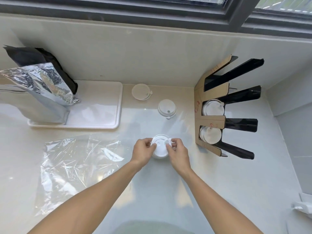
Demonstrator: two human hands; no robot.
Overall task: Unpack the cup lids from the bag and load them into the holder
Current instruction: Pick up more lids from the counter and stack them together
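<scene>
A short stack of white cup lids [160,148] stands on the counter in the middle of the view. My left hand [143,152] pinches its left rim and my right hand [177,152] pinches its right rim near the small plug tab. An empty clear plastic bag [76,166] lies crumpled and flat to the left. The black holder with cardboard dividers [226,107] stands at the right; two of its slots hold lids [213,108] [210,135]. A second small lid stack [167,108] and a single lid [141,91] lie farther back.
A white tray [101,105] at the left carries a silver foil pouch [38,88] with a black bag [42,59] behind it. A window sill and wall close off the back. A white fitting [303,205] sits at the right edge.
</scene>
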